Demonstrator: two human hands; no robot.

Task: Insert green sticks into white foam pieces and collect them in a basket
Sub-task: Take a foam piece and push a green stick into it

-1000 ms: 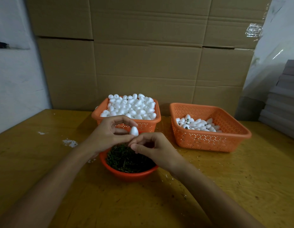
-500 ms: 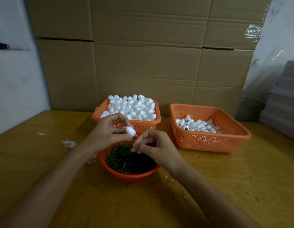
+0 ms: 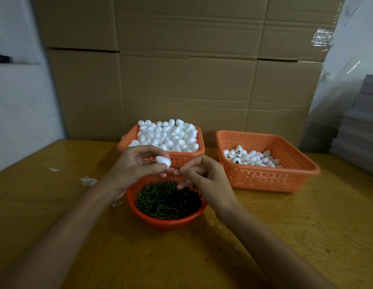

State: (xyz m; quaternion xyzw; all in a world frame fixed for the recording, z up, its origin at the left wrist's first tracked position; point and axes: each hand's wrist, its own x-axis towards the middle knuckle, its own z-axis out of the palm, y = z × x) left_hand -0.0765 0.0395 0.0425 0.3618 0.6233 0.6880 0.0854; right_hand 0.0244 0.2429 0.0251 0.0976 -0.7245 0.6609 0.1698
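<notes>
1. Table [image 3: 56,205]: yellow wood, carrying everything below. Anything you drop here may roll off among the white crumbs.

2. Collecting basket [image 3: 264,178]: orange, on your right, with a shallow layer of finished pieces [image 3: 250,158]. It stands well apart from your hands, so a careless toss could fall short of the rim.

3. Supply basket [image 3: 186,156]: orange, behind your hands, heaped above its rim with plain foam pieces [image 3: 166,136]. A knock from a knuckle would likely spill the top layer.

4. Red bowl [image 3: 160,223]: directly below your hands, full of green sticks [image 3: 168,201]. A dropped stick is lost in the pile.

5. Left hand [image 3: 135,165]: thumb and fingertips curled round one foam piece [image 3: 163,161], held above the bowl. Squeeze too hard and the foam probably dents.

6. Right hand [image 3: 204,176]: thumb and forefinger pinched together just beside the foam piece, the other fingers loosely curled.

7. Stick [image 3: 180,168]: only a dark speck shows at the pinch, so its angle cannot be told. Entered off-axis, it may bend or burst out through the side.
</notes>
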